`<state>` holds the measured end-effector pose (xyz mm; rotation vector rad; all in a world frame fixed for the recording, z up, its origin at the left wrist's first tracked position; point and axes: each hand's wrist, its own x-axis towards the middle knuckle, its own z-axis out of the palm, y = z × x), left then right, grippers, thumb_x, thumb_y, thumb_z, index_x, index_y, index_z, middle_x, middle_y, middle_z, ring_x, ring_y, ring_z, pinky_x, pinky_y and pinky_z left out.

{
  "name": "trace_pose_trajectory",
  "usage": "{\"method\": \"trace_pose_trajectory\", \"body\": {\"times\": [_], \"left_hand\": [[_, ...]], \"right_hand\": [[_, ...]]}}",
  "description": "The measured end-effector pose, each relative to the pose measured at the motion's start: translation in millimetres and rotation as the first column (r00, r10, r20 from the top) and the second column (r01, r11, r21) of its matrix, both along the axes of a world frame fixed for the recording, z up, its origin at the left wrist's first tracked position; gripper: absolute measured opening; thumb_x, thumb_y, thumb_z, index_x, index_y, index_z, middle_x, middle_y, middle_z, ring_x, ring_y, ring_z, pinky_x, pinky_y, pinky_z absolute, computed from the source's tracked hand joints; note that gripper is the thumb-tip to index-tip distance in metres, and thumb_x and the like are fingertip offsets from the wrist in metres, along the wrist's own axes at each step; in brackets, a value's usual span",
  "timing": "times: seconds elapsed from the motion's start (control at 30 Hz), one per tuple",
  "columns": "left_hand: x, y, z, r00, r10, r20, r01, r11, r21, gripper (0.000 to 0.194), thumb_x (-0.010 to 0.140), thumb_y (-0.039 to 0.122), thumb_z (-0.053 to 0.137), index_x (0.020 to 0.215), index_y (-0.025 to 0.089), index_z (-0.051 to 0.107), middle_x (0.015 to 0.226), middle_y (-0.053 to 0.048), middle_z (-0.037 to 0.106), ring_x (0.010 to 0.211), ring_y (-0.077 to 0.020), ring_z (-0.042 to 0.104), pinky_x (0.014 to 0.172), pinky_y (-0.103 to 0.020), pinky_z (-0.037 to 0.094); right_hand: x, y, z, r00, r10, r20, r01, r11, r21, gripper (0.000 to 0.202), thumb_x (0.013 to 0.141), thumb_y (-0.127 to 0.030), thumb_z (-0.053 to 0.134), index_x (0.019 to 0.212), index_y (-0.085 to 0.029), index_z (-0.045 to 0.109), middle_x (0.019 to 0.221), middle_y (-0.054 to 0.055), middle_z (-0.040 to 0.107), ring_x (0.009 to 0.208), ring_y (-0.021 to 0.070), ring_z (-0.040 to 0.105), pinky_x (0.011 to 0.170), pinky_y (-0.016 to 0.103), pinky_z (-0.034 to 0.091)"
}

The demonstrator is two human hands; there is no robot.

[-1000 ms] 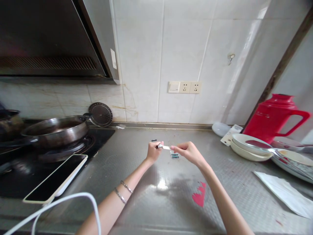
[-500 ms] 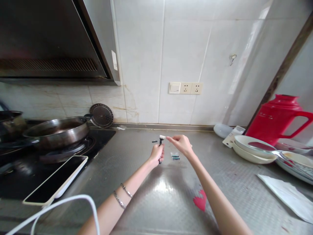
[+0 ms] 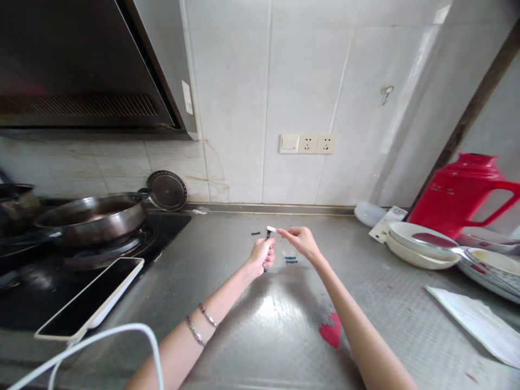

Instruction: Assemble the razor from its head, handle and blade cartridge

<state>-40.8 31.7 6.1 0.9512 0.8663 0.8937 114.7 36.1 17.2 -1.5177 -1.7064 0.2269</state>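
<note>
My left hand (image 3: 262, 253) is closed around a thin black handle (image 3: 267, 236) held upright above the steel counter (image 3: 252, 319). My right hand (image 3: 299, 241) pinches a small white piece (image 3: 271, 229) at the top end of that handle. Just behind and below my right hand, small blue-green cartridges in a clear holder (image 3: 290, 259) lie on the counter. A small dark bit (image 3: 255, 233) lies on the counter left of the handle.
A phone (image 3: 87, 298) and a white cable (image 3: 97, 338) lie at the front left on the black stove, with a pan (image 3: 91, 215) behind. On the right stand a red jug (image 3: 461, 189), stacked plates (image 3: 418, 244) and a white sheet (image 3: 475, 319).
The handle went from lying sideways between my hands to standing upright in my left hand. My right hand moved to its top end with the white piece.
</note>
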Motion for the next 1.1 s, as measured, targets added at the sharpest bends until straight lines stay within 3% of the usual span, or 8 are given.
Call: {"method": "trace_pose_trajectory", "body": {"times": [0.17,0.37,0.47,0.6,0.67,0.8,0.9,1.1], "left_hand": [[-1,1,-0.1,1.0,0.023,0.005,-0.023,1.0,-0.001,0.033,0.075,0.038,0.053,0.059,0.02,0.03,0.04,0.012,0.022,0.028,-0.0013,0.015,0.031,-0.016,0.004],[1,-1,-1.6,0.999,-0.034,0.025,0.034,0.999,-0.005,0.036,0.072,0.041,0.057,0.059,0.02,0.03,0.04,0.012,0.021,0.028,-0.0009,0.014,0.03,-0.016,0.003],[-2,0,0.0,0.998,0.002,0.07,-0.004,0.999,0.034,0.041,0.07,0.044,0.059,0.058,0.02,0.028,0.041,0.012,0.022,0.028,-0.0006,0.015,0.03,-0.015,0.004],[-6,5,-0.1,0.991,0.034,0.126,-0.043,0.997,0.071,0.042,0.069,0.045,0.06,0.057,0.02,0.028,0.04,0.012,0.02,0.028,-0.0008,0.014,0.029,-0.015,0.005],[-8,8,-2.3,0.991,0.014,0.132,-0.026,0.996,0.083,0.042,0.069,0.045,0.061,0.057,0.02,0.029,0.04,0.012,0.019,0.029,-0.0009,0.013,0.029,-0.015,0.005],[-11,11,-7.1,0.99,-0.034,0.139,0.017,0.993,0.12,0.041,0.068,0.047,0.061,0.059,0.02,0.031,0.042,0.012,0.02,0.029,-0.0012,0.013,0.029,-0.015,0.005],[-13,12,-7.9,0.987,-0.052,0.153,0.029,0.988,0.152,0.041,0.068,0.048,0.061,0.059,0.02,0.031,0.042,0.012,0.02,0.029,-0.0014,0.014,0.028,-0.015,0.006],[-14,14,-9.9,0.993,-0.036,0.113,0.012,0.979,0.205,0.042,0.067,0.049,0.06,0.058,0.02,0.032,0.041,0.012,0.021,0.029,-0.0017,0.015,0.027,-0.016,0.007]], "right_hand": [[9,0,-5.9,0.999,-0.025,-0.029,0.024,0.999,-0.035,0.062,0.069,-0.071,0.044,0.057,-0.015,0.067,0.044,-0.002,0.043,0.048,0.0104,0.037,0.045,0.021,0.023],[3,-2,-4.0,0.997,0.009,-0.076,-0.01,1.0,-0.009,0.06,0.07,-0.069,0.044,0.06,-0.014,0.068,0.045,-0.001,0.046,0.047,0.0102,0.038,0.045,0.021,0.024],[14,1,-7.8,0.995,-0.016,-0.1,0.012,0.999,-0.045,0.058,0.069,-0.068,0.047,0.06,-0.014,0.068,0.045,0.0,0.048,0.047,0.0108,0.04,0.045,0.022,0.024],[18,2,-8.6,0.964,-0.036,-0.262,0.026,0.999,-0.044,0.05,0.072,-0.06,0.049,0.064,-0.013,0.066,0.049,0.0,0.048,0.048,0.0103,0.041,0.045,0.021,0.028],[10,-2,-2.9,0.894,0.002,-0.449,-0.039,0.996,-0.074,0.039,0.071,-0.052,0.053,0.075,-0.015,0.065,0.054,-0.002,0.048,0.048,0.0092,0.04,0.044,0.021,0.033],[-10,-15,14.5,0.621,0.097,-0.777,-0.248,0.966,-0.078,0.033,0.068,-0.042,0.06,0.091,-0.019,0.058,0.06,-0.005,0.045,0.045,0.0065,0.036,0.038,0.019,0.037],[-18,-25,22.6,0.47,0.117,-0.875,-0.347,0.936,-0.061,0.033,0.068,-0.04,0.062,0.092,-0.018,0.056,0.058,-0.006,0.044,0.042,0.0047,0.033,0.034,0.016,0.032],[-46,-49,23.2,0.328,0.129,-0.936,-0.482,0.875,-0.048,0.032,0.071,-0.043,0.061,0.088,-0.018,0.053,0.049,-0.008,0.04,0.038,0.0032,0.026,0.03,0.013,0.018]]}}
